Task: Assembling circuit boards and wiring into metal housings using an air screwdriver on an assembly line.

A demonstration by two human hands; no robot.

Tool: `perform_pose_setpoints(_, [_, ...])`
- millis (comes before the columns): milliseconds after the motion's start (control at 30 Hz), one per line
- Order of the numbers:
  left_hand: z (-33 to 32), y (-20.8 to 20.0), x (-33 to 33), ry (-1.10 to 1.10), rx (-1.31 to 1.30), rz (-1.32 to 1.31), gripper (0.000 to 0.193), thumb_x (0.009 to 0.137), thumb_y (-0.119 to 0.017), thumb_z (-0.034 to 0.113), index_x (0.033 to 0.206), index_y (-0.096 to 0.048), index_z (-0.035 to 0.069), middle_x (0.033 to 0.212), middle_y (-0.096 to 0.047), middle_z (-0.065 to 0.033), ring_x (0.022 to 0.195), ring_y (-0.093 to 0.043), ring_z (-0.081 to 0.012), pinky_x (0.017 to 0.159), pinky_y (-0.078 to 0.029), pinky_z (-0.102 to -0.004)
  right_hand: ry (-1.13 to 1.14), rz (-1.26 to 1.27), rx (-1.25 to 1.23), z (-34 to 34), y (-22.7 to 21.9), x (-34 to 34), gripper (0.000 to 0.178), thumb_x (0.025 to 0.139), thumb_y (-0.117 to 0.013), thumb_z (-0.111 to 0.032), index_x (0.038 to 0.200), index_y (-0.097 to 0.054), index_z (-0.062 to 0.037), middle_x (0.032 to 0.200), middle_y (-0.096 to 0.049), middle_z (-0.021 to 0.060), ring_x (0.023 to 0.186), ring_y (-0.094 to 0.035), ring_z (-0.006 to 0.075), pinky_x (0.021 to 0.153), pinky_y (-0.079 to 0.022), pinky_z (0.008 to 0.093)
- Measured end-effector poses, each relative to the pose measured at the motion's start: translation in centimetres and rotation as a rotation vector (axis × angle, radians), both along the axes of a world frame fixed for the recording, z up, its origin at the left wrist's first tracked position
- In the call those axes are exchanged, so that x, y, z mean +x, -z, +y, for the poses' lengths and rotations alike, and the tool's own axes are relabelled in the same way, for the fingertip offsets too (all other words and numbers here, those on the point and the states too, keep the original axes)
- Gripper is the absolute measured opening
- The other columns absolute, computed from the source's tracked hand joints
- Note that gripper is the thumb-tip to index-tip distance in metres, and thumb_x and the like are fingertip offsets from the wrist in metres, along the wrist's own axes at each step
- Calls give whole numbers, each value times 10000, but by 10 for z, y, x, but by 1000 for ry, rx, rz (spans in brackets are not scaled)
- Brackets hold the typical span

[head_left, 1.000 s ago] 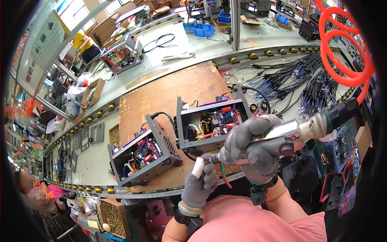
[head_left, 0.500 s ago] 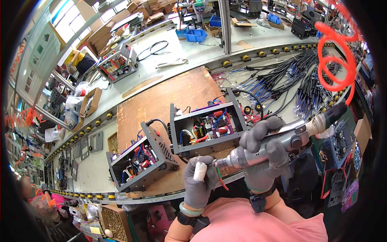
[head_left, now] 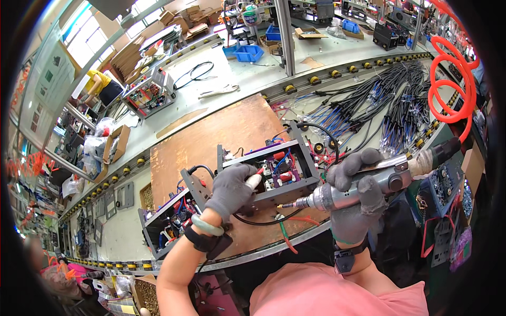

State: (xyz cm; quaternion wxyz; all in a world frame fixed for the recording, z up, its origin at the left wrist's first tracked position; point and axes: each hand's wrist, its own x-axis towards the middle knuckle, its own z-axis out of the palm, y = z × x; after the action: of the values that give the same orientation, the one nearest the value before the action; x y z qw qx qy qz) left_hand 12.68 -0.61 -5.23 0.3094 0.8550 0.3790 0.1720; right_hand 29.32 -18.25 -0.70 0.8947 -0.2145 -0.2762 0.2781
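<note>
My right hand (head_left: 356,216), gloved in grey, is wrapped round a grey air screwdriver (head_left: 389,181). Its bit points left, low in front of an open dark metal case (head_left: 287,193) with circuit boards and coloured wires inside. Over the left end of that case is my left hand (head_left: 231,190), also gloved, with white tape on one finger. Its fingers are curled together at the near rim beside a red wire; what they pinch, if anything, is hidden. A second open case (head_left: 153,238) stands to the left, partly covered by my left hand and forearm.
Both cases stand on a brown board (head_left: 211,139). Black cables (head_left: 363,97) lie bundled at the right. A red coiled hose (head_left: 452,108) hangs from above to the screwdriver. Green and red wires (head_left: 284,234) dangle over the near edge. Another unit (head_left: 149,94) stands on the far bench.
My left hand has left the screwdriver's tip and moved up and left to the middle case. The screwdriver has shifted slightly right in my right hand.
</note>
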Motion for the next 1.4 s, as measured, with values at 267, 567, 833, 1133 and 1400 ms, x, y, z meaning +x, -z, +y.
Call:
perform_pose_setpoints(267, [10, -37, 4, 196, -79, 574, 220, 773, -718, 281, 862, -737, 81, 749, -674, -154, 764, -676, -313, 714, -513, -413, -43, -24, -48, 15, 9, 13, 408, 855, -713, -151, 1227, -545, -138, 1011, -603, 43, 812, -587, 136, 755, -511, 356])
perform_pose_setpoints(567, [19, -29, 17, 361, -162, 624, 221, 756, -633, 227, 838, -720, 41, 754, -658, -192, 758, -651, -360, 716, -509, -429, -166, -17, -67, 42, 23, 9, 432, 845, -735, -76, 1225, -539, -136, 984, -581, 69, 804, -582, 157, 652, -531, 337])
perform_pose_setpoints(833, [28, -26, 19, 433, -184, 644, 210, 743, -653, 225, 845, -700, 48, 735, -647, -184, 740, -642, -353, 706, -511, -421, -314, -145, -203, 73, 50, -4, 365, 860, -732, -58, 1165, -535, -99, 973, -604, 46, 796, -575, 109, 653, -501, 259])
perform_pose_setpoints(1133, [39, -4, 6, 622, -186, 284, 526, 752, -770, 347, 1204, -640, 111, 1159, -667, -121, 1085, -616, -283, 963, -468, -349, -40, -898, -161, 117, 18, -37, 352, 745, -808, -109, 1030, -618, -30, 846, -671, 86, 721, -645, 118, 666, -525, 278])
perform_pose_setpoints(1400, [35, 45, -2, 338, -81, 231, 418, 827, -631, 296, 1155, -628, 37, 998, -700, -207, 950, -673, -377, 834, -526, -437, -577, -607, -212, 108, 34, -21, 373, 788, -816, -87, 1104, -630, -24, 972, -676, 19, 862, -624, 86, 795, -531, 279])
